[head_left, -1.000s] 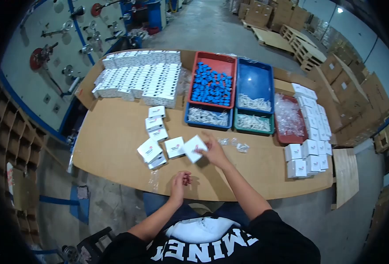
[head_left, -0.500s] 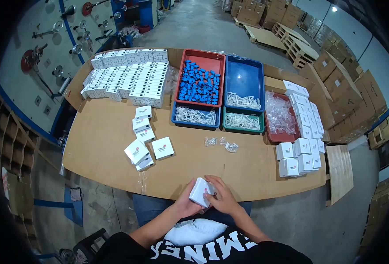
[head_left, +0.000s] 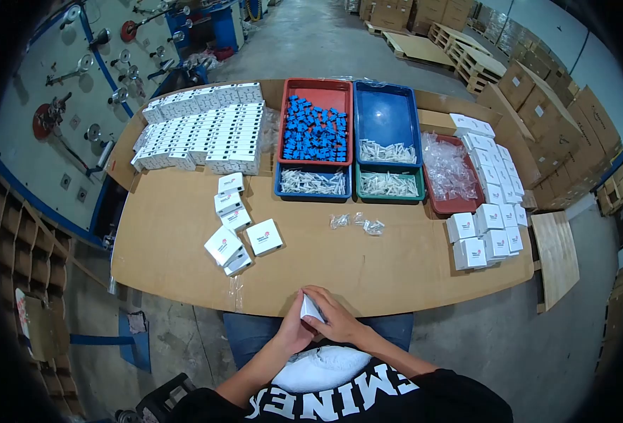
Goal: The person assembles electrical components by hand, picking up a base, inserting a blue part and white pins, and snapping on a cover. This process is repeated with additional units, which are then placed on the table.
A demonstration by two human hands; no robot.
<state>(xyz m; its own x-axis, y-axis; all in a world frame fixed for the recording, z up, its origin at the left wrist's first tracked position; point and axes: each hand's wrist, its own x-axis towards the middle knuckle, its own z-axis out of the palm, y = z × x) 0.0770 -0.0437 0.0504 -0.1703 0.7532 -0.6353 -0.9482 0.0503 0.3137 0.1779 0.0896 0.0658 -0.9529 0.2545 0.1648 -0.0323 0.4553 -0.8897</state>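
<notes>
Close to my body, at the table's front edge, a small white box (head_left: 310, 309) is held between both hands. My left hand (head_left: 296, 330) is closed along its left side. My right hand (head_left: 334, 317) wraps over its right side, fingers meeting the left hand at the top. Much of the box is hidden by the hands, and it is turned so a narrow part shows. To the left on the table lie several loose white boxes (head_left: 265, 237) with a red logo. Small clear bags of white parts (head_left: 373, 227) lie ahead of my hands.
At the back left stand many stacked white boxes (head_left: 234, 134). Centre back, a red tray (head_left: 350, 106) holds blue pieces; blue and green trays (head_left: 418, 194) hold white plugs. A red tray (head_left: 442, 206) carries clear bags. More white boxes (head_left: 471, 252) are stacked at the right edge.
The box has been turned in my hands so its logo face no longer shows. My hands have drawn closer together around it. The view has shifted slightly.
</notes>
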